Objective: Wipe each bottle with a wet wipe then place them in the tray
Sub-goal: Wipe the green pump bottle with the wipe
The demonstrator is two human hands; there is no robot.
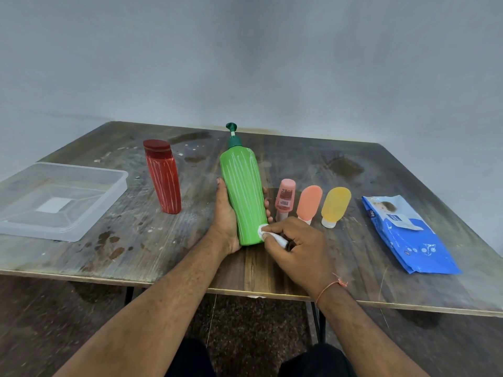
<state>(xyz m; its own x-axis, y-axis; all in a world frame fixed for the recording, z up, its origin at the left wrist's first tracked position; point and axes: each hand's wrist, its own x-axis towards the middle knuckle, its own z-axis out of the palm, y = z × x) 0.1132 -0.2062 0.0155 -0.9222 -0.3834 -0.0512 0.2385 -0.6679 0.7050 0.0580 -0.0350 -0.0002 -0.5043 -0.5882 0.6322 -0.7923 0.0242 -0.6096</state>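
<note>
Clear plastic tray [89, 213], nothing inside.

The worktop [313, 170] is worn, stained wood grain with a dull finish. The green bottle [242, 191] and red bottle [164, 183] look like smooth, glossy plastic. The tray [114, 186] is clear, frosted plastic. The wipe pack [408, 240] is shiny, crinkled blue film.

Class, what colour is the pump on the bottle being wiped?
Dark green pump, atop the light green bottle; head view.
</note>
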